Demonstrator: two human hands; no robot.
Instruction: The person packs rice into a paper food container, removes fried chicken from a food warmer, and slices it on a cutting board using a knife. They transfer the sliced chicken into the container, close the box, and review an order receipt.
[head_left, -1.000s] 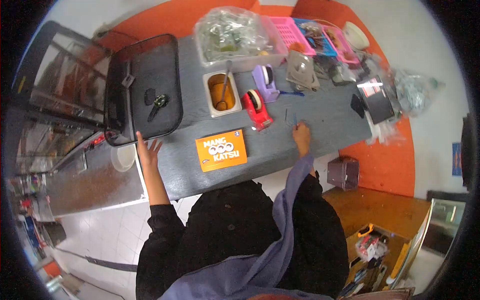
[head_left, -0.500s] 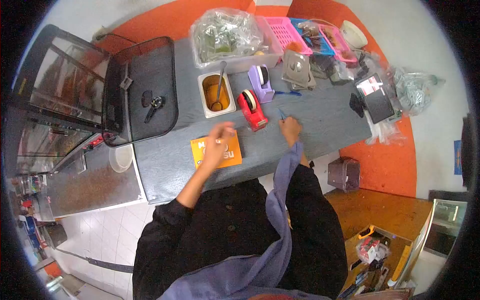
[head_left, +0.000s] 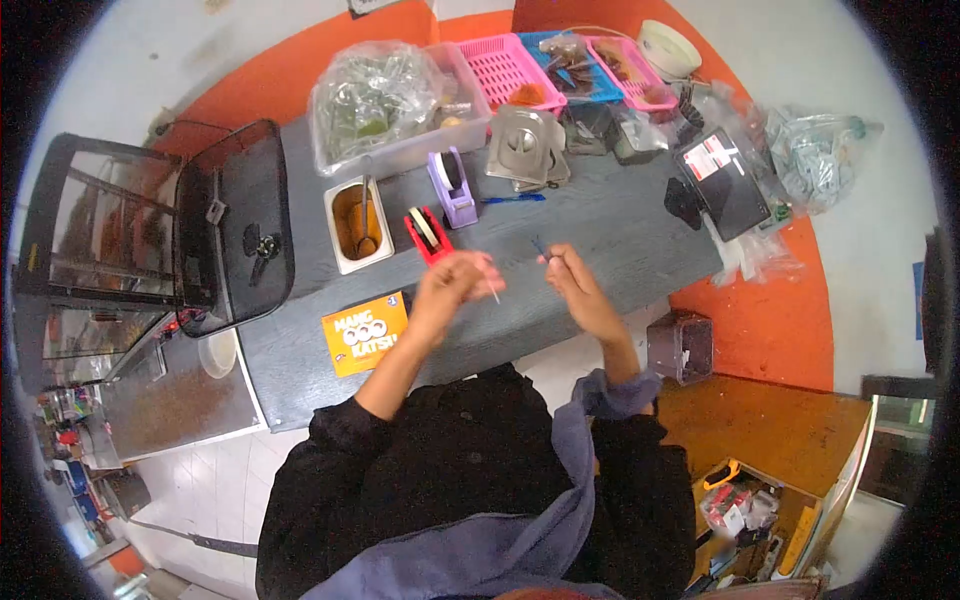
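My left hand (head_left: 455, 290) is closed in a pinch just in front of the red tape dispenser (head_left: 428, 236). A thin pale strip (head_left: 495, 294) shows at its fingertips; I cannot make out what it is. My right hand (head_left: 583, 290), to its right, is closed around a small, thin, dark blue pointed thing (head_left: 540, 246), whose kind is unclear. On the counter, left of my left hand, lies an orange printed box (head_left: 365, 333) with white lettering. Behind the red dispenser stands a purple tape dispenser (head_left: 457, 190).
A metal container (head_left: 360, 225) holds brown sauce and a ladle. Behind are a plastic tub (head_left: 455, 130) with bagged greens, pink and blue baskets (head_left: 505, 75), and metal lids (head_left: 525, 145). A blue pen-like thing (head_left: 515, 198) and a black tablet (head_left: 725, 185) lie further right.
My left hand has left the orange box and moved right, towards my right hand. The whole view has shifted, so the counter's things appear further left. My right hand still grips the blue thing.
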